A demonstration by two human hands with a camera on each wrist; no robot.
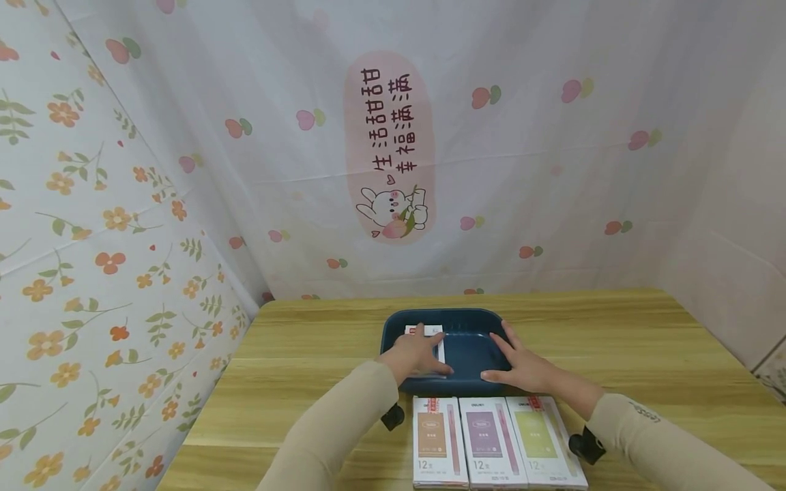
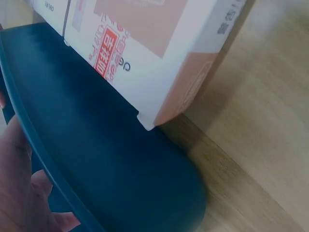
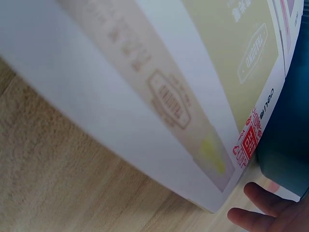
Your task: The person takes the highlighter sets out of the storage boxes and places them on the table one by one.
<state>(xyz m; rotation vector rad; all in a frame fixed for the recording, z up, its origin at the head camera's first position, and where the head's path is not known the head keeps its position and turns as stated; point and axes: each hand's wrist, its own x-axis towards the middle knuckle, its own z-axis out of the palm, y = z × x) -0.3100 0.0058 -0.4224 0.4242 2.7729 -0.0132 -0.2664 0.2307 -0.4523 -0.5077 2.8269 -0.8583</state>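
"What's nearest to you?"

"Three boxes, lying flat side by side along the near side of the tray (image 1: 473, 358): the orange box (image 1: 437, 447) on the left, the purple box (image 1: 493, 443) in the middle, the yellow-green box (image 1: 545, 447) on the right. The two outer ones have red stickers at the ends facing the tray."

"And your hands?"

"My left hand (image 1: 419, 352) is over the left part of the tray, fingers spread above a white box (image 1: 432, 329). They aren't curled round it; whether the fingertips touch it, I can't tell. My right hand (image 1: 525, 365) is at the tray's right end, thumb and fingers wide apart, gripping nothing. I can't tell whether it touches the rim."

"Where exactly is that white box?"

"Inside the tray, in its left part, half hidden by my hand. The tray's dark blue floor shows to the right of it."

"What's farther off?"

"The wooden table (image 1: 319, 341) stretches out on both sides of the tray. Left of the tray hangs a flowered curtain (image 1: 123, 286); behind it, a pale curtain (image 1: 276, 184) with a rabbit picture (image 1: 390, 204)."
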